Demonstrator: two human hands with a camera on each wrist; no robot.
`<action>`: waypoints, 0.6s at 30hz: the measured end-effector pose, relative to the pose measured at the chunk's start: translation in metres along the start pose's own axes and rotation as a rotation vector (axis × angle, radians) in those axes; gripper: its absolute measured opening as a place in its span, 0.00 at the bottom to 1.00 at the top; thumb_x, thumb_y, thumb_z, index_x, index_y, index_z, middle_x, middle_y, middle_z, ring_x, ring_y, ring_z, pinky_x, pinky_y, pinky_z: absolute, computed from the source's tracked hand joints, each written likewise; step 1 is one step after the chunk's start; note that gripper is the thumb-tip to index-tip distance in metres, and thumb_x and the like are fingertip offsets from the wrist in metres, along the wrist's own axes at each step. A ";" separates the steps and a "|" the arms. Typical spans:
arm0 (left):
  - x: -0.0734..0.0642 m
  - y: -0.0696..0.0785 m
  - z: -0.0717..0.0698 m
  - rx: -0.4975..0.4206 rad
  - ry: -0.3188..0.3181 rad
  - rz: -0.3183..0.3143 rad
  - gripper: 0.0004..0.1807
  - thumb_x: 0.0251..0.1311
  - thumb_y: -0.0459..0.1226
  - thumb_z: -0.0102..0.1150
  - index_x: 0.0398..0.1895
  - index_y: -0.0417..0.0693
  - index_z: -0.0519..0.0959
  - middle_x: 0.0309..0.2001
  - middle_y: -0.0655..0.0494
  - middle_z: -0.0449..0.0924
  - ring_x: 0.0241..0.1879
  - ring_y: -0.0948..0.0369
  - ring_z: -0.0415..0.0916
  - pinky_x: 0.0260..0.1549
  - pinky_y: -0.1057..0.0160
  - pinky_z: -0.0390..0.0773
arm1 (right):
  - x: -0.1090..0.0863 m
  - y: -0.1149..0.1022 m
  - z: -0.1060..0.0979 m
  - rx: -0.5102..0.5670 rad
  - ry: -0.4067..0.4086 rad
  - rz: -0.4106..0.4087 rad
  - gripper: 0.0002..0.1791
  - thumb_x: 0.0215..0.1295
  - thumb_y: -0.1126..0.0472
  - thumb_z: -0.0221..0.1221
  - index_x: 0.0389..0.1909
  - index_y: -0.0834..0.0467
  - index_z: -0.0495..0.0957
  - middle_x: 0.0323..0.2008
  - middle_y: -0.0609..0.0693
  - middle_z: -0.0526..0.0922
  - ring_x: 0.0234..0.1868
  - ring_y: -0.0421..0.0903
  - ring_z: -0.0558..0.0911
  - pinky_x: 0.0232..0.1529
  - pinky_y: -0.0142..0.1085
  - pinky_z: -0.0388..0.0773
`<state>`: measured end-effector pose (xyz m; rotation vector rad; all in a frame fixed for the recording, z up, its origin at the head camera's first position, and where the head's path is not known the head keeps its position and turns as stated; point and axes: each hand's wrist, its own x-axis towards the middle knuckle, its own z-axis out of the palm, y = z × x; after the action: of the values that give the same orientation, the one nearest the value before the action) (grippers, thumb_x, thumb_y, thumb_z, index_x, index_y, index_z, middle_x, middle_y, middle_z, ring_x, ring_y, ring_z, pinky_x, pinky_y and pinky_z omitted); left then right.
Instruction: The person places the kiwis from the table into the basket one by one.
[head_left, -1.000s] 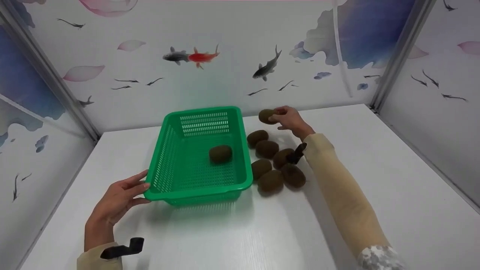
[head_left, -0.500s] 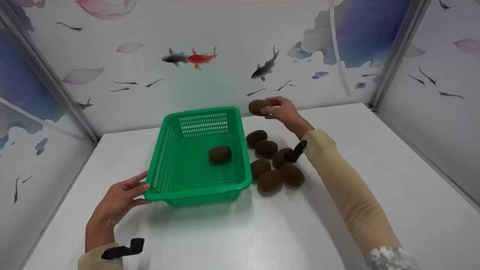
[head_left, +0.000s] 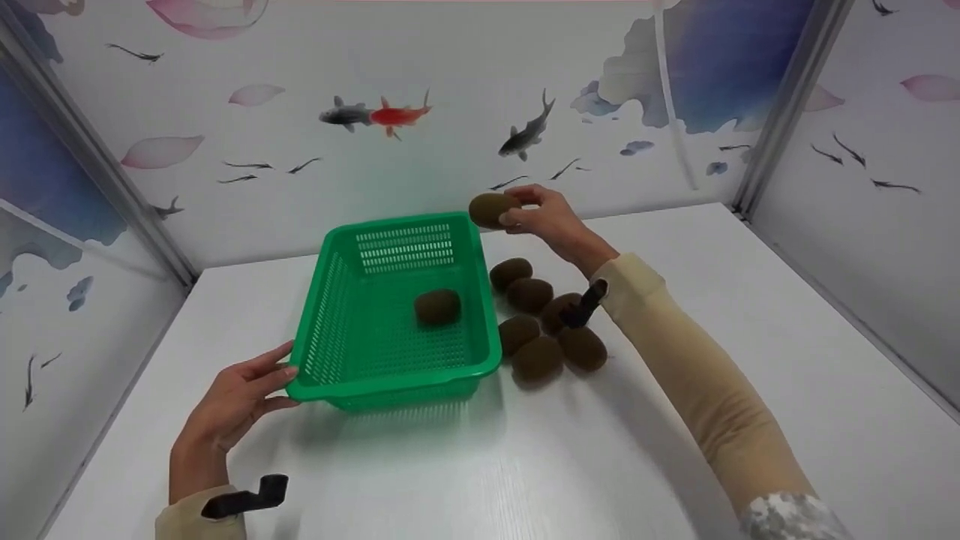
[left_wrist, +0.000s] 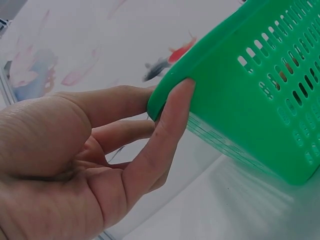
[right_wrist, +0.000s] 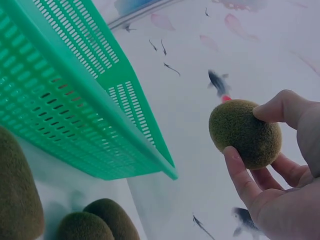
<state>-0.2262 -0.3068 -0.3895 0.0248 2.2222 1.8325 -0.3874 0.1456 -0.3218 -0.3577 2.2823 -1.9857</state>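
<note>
My right hand pinches a brown, fuzzy kiwi between thumb and fingers, raised near the far right corner of a green plastic basket. The right wrist view shows that kiwi held by the fingertips, apart from the basket's rim. One other kiwi lies inside the basket. My left hand grips the basket's near left corner; in the left wrist view the thumb and fingers of the left hand pinch its rim.
Several more kiwis lie in a cluster on the white table, just right of the basket. A printed wall with fish stands behind the table, and side panels enclose it left and right.
My right hand has lifted its kiwi and carried it left, from above the table's back to near the basket's far right corner. The left hand and basket stay put.
</note>
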 end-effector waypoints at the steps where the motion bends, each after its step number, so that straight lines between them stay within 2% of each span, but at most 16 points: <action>1: 0.000 -0.001 0.000 0.003 -0.002 0.003 0.38 0.70 0.41 0.59 0.78 0.42 0.54 0.50 0.63 0.81 0.44 0.65 0.85 0.46 0.65 0.85 | -0.001 -0.001 0.002 0.000 -0.008 -0.003 0.27 0.69 0.63 0.60 0.67 0.58 0.68 0.62 0.56 0.72 0.55 0.52 0.82 0.63 0.40 0.79; 9: -0.001 -0.001 -0.002 0.007 0.008 0.016 0.38 0.70 0.41 0.59 0.78 0.42 0.55 0.50 0.63 0.81 0.44 0.65 0.84 0.46 0.66 0.85 | -0.005 -0.006 0.019 -0.006 -0.071 -0.035 0.27 0.68 0.59 0.60 0.67 0.56 0.70 0.62 0.55 0.74 0.59 0.57 0.82 0.66 0.43 0.76; 18: 0.000 -0.001 0.000 -0.014 0.004 0.003 0.39 0.69 0.41 0.60 0.78 0.42 0.55 0.50 0.62 0.81 0.44 0.64 0.85 0.47 0.65 0.85 | -0.006 -0.007 0.044 0.042 -0.094 -0.012 0.27 0.67 0.62 0.62 0.67 0.56 0.72 0.63 0.55 0.76 0.59 0.52 0.81 0.66 0.43 0.77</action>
<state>-0.2260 -0.3073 -0.3902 0.0217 2.2130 1.8505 -0.3714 0.1037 -0.3220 -0.4522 2.1845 -1.9745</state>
